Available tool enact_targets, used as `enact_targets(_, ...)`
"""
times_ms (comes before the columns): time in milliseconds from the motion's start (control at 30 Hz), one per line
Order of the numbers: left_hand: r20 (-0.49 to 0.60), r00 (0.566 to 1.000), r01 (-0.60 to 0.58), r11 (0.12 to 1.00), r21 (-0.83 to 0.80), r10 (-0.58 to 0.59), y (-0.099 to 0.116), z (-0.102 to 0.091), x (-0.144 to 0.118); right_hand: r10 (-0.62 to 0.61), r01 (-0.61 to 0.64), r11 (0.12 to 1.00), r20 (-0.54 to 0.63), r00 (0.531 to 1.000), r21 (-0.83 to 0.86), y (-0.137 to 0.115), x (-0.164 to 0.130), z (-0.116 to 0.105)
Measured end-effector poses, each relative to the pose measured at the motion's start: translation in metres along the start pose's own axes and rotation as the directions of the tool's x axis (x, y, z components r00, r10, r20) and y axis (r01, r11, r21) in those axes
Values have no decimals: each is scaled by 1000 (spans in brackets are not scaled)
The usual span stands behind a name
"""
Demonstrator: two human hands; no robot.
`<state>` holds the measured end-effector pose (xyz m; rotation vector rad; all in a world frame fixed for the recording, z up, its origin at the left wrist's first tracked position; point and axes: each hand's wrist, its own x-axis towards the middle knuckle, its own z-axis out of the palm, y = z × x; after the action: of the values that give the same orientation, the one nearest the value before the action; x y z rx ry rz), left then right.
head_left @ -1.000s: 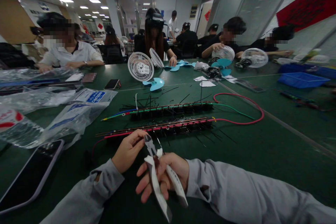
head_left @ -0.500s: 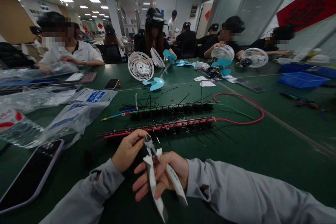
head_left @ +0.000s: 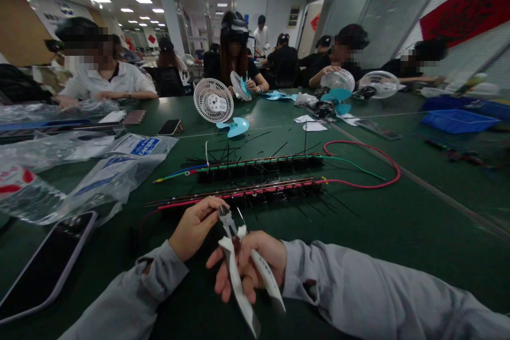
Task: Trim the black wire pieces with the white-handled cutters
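Diagonal cutters [head_left: 235, 260] with white handles lie across the palm of my right hand [head_left: 255, 265], handles spread apart and jaws pointing away from me. Beside the jaws is my left hand [head_left: 195, 228], its fingers pinched at the front edge of the nearer wire harness [head_left: 247, 191]; what lies between the fingertips is hidden. That harness runs sideways on a black base, with red and brown wires and black cable-tie tails sticking out. Behind it lies a second wire harness [head_left: 258, 162] with green and blue wires. A red cable [head_left: 394, 170] loops out on the right.
A phone [head_left: 48, 265], a water bottle [head_left: 30, 196] and clear plastic bags [head_left: 123, 164] lie to the left. Fan grilles [head_left: 213, 101] and blue fan blades [head_left: 235, 127] are at the back, near several seated people. A blue bin [head_left: 458, 121] stands at right.
The fingers of my right hand have curled in somewhat around the cutter handles. My left hand is nearly still. Across the table, a person's hands now hold a blue fan blade against a grille.
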<state>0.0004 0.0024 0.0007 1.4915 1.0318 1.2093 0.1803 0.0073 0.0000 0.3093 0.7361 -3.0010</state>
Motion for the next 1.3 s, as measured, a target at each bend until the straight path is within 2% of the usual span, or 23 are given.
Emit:
enact_targets(300, 5, 1000, 10, 1000, -12, -10, 1, 0, 0, -18, 18, 1000, 35, 999, 13, 0, 0, 1)
enact_targets(433, 9, 1000, 2, 1000, -14, -1, -1, 0, 0, -14, 14, 1000, -9, 1000, 23, -2, -1, 2)
enact_targets(600, 8, 1000, -4, 1000, -12, 4, 0, 0, 0, 54, -51, 997, -45, 998, 61, -5, -5, 8)
enact_targets(867, -15, 1000, -8, 1000, -8, 8, 2, 2, 0, 84, -81, 996, -86, 993, 36, -8, -8, 12)
enact_targets(1300, -1, 1000, -15, 1000, 15, 15, 2, 1, 0, 107, -105, 994, -79, 991, 30, -7, -7, 11)
